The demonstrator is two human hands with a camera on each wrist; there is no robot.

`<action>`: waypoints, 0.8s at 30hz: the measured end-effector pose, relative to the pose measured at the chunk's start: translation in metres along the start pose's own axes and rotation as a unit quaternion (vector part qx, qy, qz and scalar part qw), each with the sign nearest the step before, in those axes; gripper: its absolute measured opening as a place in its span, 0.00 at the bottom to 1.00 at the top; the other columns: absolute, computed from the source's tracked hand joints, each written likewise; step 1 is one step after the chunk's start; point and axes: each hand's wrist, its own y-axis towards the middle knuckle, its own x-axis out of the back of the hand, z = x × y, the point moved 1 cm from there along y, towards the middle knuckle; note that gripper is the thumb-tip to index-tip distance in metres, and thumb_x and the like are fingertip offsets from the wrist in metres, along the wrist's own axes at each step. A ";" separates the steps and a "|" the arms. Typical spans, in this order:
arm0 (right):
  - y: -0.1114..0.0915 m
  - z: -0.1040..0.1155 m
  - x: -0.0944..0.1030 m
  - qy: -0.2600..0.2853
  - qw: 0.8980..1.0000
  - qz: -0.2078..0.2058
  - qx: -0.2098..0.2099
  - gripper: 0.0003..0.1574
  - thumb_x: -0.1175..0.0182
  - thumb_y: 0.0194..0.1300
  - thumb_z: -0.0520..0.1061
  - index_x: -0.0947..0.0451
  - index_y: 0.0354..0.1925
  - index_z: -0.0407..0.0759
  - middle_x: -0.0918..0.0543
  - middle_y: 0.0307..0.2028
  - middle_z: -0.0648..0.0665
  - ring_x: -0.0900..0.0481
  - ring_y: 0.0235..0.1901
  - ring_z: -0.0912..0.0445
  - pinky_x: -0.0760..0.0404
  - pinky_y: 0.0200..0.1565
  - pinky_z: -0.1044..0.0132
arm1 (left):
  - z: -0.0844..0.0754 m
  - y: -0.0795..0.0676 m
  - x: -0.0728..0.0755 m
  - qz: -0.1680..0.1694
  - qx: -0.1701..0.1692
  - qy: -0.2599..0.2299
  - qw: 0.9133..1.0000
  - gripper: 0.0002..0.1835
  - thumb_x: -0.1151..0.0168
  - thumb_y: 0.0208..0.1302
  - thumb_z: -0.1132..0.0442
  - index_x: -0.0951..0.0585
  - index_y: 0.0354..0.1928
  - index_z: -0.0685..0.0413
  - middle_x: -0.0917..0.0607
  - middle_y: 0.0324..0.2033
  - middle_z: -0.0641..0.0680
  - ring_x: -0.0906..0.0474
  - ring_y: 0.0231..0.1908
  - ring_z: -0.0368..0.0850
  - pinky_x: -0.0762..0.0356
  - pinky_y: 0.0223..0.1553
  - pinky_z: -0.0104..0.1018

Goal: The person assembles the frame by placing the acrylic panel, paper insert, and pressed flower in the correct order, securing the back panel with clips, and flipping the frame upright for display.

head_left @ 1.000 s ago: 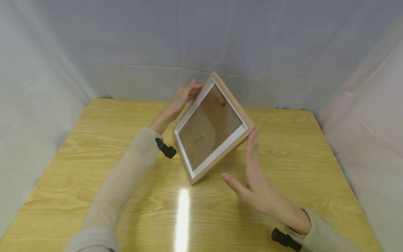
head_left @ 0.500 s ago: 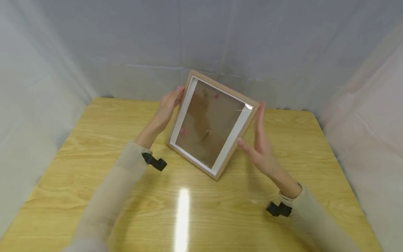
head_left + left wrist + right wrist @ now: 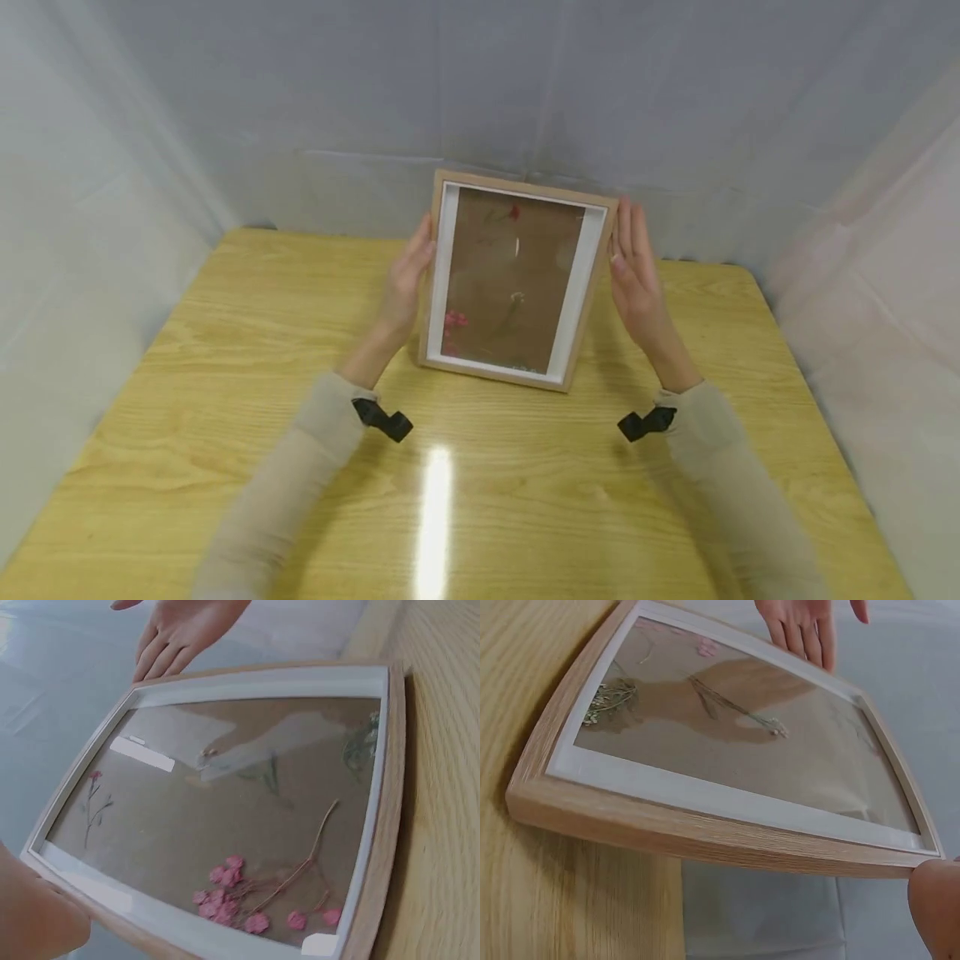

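A shadow-box picture frame (image 3: 502, 275) of light wood stands tilted back on the table, its lower left corner a little higher than its lower right in the head view. Behind the glass lie dried flowers; a pink cluster (image 3: 225, 896) shows large in the left wrist view, and a pale stemmed flower (image 3: 742, 712) in the right wrist view. My left hand (image 3: 405, 283) is against the frame's left side, fingers straight, thumb apart. On the opposite side my right hand (image 3: 637, 292) rests extended fingers near the top corner, with its thumb apart too.
The wood-grain table (image 3: 525, 500) carries a bright strip of reflected light (image 3: 433, 525) near the front. Pale cloth (image 3: 360, 100) hangs behind the table's far edge and along both sides. A black wrist camera (image 3: 382, 419) sits on the left cuff, another (image 3: 647, 422) on the right.
The frame has turned from standing on a corner to nearly upright. My left hand has moved lower along its side, and my right hand has risen to the upper right side.
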 end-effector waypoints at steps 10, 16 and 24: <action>0.005 -0.023 0.004 0.021 0.997 -0.061 0.033 0.55 0.45 0.75 0.48 0.73 0.77 0.35 0.62 0.79 0.39 0.64 0.77 0.54 0.63 0.75 0.63 | 0.018 -0.006 -0.010 -0.033 -0.061 -0.051 0.996 0.35 0.57 0.71 0.64 0.52 0.76 0.67 0.52 0.77 0.60 0.57 0.76 0.46 0.59 0.74 0.30; -0.040 -0.031 -0.008 -0.057 0.996 -0.059 -0.021 0.44 0.58 0.77 0.40 0.72 0.76 0.31 0.65 0.78 0.34 0.65 0.77 0.49 0.60 0.75 0.62 | 0.037 -0.039 -0.006 -0.026 -0.045 -0.034 0.998 0.35 0.57 0.71 0.65 0.52 0.77 0.66 0.52 0.77 0.59 0.58 0.76 0.46 0.60 0.75 0.34; -0.079 -0.037 -0.023 -0.105 0.985 -0.058 -0.122 0.42 0.60 0.80 0.43 0.72 0.77 0.34 0.69 0.78 0.38 0.68 0.77 0.50 0.62 0.74 0.61 | 0.057 -0.079 -0.007 -0.021 -0.013 -0.021 0.999 0.36 0.56 0.72 0.66 0.54 0.78 0.56 0.56 0.78 0.52 0.61 0.76 0.39 0.65 0.75 0.35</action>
